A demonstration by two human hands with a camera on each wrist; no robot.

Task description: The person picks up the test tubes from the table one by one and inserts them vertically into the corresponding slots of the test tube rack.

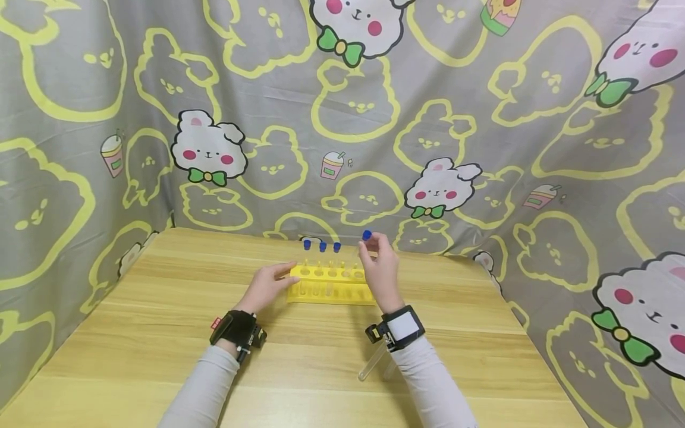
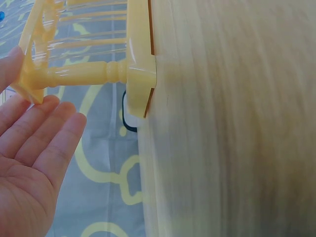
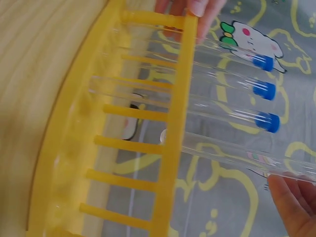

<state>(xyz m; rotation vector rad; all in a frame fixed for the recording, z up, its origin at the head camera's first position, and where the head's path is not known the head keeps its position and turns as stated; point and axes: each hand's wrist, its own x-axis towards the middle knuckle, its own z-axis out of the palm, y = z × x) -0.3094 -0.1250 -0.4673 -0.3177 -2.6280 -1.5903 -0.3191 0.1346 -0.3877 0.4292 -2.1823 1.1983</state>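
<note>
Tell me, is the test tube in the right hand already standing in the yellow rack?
Partly: the test tube passes through the rack's top bar while the right hand pinches it.

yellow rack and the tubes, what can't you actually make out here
- Yellow plastic test tube rack: in the head view it is too small to count its empty holes.
- Clear blue-capped test tube pinched by the right hand: the right wrist view's edge cuts off its cap, and the hand hides its lower end in the head view.
- Left hand: the left wrist view's edge crops the fingertips touching the rack.

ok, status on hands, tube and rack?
Left hand open, steadying yellow plastic rack. Right hand pinches blue-capped clear test tube over rack. Three capped tubes already seated; spare clear tube lying on wooden table.
</note>
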